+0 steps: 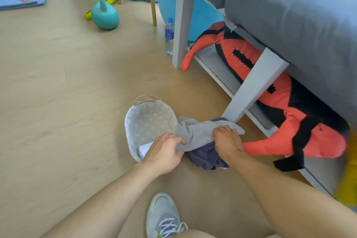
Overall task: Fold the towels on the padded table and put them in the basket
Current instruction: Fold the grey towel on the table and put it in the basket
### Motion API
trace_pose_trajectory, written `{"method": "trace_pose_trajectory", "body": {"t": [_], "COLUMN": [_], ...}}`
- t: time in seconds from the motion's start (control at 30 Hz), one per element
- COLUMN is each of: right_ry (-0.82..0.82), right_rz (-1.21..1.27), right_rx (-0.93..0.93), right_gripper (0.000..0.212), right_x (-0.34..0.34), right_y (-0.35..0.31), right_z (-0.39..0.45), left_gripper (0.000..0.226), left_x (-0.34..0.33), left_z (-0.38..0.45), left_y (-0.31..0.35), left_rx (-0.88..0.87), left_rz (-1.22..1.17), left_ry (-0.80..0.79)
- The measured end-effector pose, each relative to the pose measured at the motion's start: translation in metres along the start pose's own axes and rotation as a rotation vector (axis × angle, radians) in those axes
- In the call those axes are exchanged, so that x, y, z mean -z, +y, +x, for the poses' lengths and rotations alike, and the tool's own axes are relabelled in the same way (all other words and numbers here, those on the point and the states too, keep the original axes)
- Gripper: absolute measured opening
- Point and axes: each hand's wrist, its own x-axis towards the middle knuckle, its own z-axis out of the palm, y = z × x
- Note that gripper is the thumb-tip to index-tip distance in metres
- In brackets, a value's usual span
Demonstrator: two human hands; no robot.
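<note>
Both of my hands are down at the floor in the lower middle of the frame, working a loose bundle of towels. My right hand [227, 141] has its fingers curled into the bundle, gripping the light grey towel [195, 131] where it drapes over the dark purple towel [204, 157]. My left hand [165, 153] pinches the grey towel's near edge between thumb and fingers, and it sits over the right rim of the basket [129, 131]. The basket is an oval one with a pale dotted lining and a rope handle at its far end; it stands on the wooden floor [58, 92] just left of the bundle, and the grey towel's left end touches its rim. Something white [144, 149] shows inside the basket under my left hand, too hidden to say what it is. The purple towel lies crumpled on the floor beneath the grey one, beside the basket and not in it.

Filling the upper right of the frame is the padded table [289, 6], grey cushion on white legs, with a red and black bag [280, 106] on the shelf below it. A water bottle [169, 36] stands by the table's far leg. Teal kettlebells [104, 11] sit in the upper left centre. My grey shoe [164, 216] is at the bottom edge
</note>
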Motion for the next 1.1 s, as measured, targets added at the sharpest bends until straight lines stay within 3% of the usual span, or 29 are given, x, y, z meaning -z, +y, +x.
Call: {"method": "trace_pose_trajectory", "body": {"t": [0.2,0.33,0.43,0.5,0.73,0.8,0.93,1.03,1.1], "right_ry": [-0.065,-0.043,-0.021,-0.017,-0.021,-0.028,0.037,0.188,0.270], "right_rz": [0.185,0.094,0.116,0.159,0.374,0.390,0.592,0.889,0.871], "right_rx": [-0.036,-0.015,0.009,0.014,0.045,0.076,0.051,0.007,0.020], "right_gripper": [0.051,0.035,0.027,0.029,0.047,0.051,0.051,0.047,0.049], "right_x": [0.001,-0.010,-0.024,-0.033,-0.064,-0.072,-0.068,-0.036,0.000], "right_y": [0.010,0.009,0.006,0.005,0.004,0.005,0.004,0.003,0.006], "right_z": [-0.009,-0.007,-0.008,-0.011,-0.035,-0.043,-0.048,-0.044,-0.042], "left_gripper": [0.041,0.058,0.060,0.042,0.058,0.054,0.014,0.008,0.011], "left_x": [-0.009,-0.026,-0.035,-0.039,-0.065,-0.073,-0.071,-0.049,-0.027], "left_z": [-0.006,0.002,0.011,0.021,0.049,0.054,0.059,0.061,0.062], "left_y": [0.012,0.008,0.005,-0.001,-0.011,-0.012,-0.001,0.028,0.052], "left_rx": [0.194,0.368,0.512,0.564,0.694,0.722,0.667,0.462,0.314], "left_rz": [-0.072,-0.300,-0.410,-0.432,-0.454,-0.503,-0.589,-0.623,-0.642], "left_ry": [-0.150,-0.214,-0.138,-0.064,-0.090,-0.030,0.118,0.182,0.223]}}
